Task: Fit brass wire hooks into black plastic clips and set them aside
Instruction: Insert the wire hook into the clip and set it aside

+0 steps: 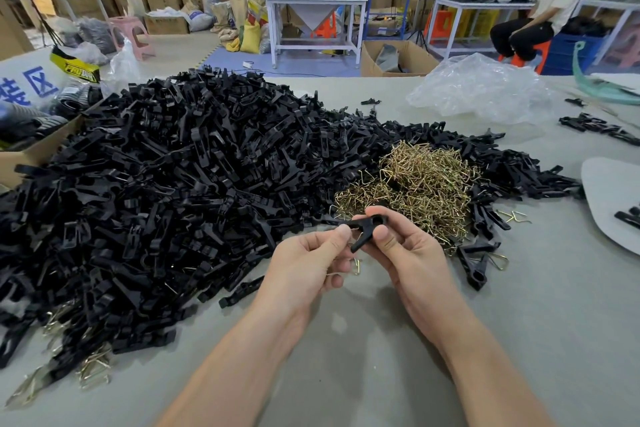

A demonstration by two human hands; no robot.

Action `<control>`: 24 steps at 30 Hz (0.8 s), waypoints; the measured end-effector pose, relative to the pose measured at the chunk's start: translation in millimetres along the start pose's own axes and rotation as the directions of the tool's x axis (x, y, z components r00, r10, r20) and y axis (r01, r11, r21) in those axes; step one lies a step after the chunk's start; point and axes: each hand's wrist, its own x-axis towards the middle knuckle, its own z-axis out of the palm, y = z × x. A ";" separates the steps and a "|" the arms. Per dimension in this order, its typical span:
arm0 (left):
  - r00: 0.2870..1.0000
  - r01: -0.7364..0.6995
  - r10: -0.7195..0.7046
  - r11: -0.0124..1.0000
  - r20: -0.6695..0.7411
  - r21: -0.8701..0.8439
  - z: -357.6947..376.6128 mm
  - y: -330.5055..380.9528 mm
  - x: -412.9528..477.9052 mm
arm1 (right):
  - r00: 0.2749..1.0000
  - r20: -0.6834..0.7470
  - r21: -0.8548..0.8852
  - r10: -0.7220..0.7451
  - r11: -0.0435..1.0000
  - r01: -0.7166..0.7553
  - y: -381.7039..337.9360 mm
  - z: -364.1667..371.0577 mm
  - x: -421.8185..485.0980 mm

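Observation:
Both hands meet over the grey table in front of me. My left hand and my right hand pinch one black plastic clip between thumbs and fingers. A brass wire hook pokes out under the left fingers. Just beyond the hands lies a tangled pile of brass hooks. A huge heap of black clips covers the left and middle of the table. Clips with brass hooks fitted lie at the heap's near left edge.
A crumpled clear plastic bag lies at the back right. A white sheet with a few clips sits at the right edge. A cardboard box stands at the left. A seated person is in the background.

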 end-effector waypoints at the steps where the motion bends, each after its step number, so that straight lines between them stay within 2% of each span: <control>1: 1.000 -0.015 0.015 1.000 -0.002 0.006 -0.1 -1.2 0.5 | 1.000 0.006 -0.046 -0.023 0.999 0.023 -0.4 0.0 -0.8; 5: 1.000 -0.018 0.018 1.000 -0.019 0.000 -1.0 -2.7 1.6 | 0.994 0.042 -0.261 -0.104 0.959 0.112 0.5 2.3 -3.3; 10: 0.999 -0.034 0.036 0.998 -0.039 0.048 5.0 -8.8 -1.5 | 0.986 0.036 -0.487 -0.164 0.859 0.161 7.8 4.2 -5.8; 14: 0.992 -0.123 0.120 0.990 0.034 0.076 12.7 -12.0 -2.6 | 0.982 0.006 -0.599 -0.190 0.786 0.155 14.9 2.3 -6.4; 17: 0.982 -0.189 0.188 0.979 0.023 0.072 13.2 -14.9 -2.0 | 0.961 0.062 -0.698 -0.271 0.676 0.235 16.9 2.5 -8.4; 19: 0.977 -0.214 0.215 0.972 0.004 0.096 12.4 -16.3 -1.8 | 0.947 0.081 -0.725 -0.311 0.634 0.271 17.4 2.7 -8.9; 24: 0.956 -0.291 0.294 0.941 0.011 0.174 9.9 -21.1 0.4 | 0.950 0.053 -0.703 -0.307 0.664 0.254 18.8 1.0 -8.0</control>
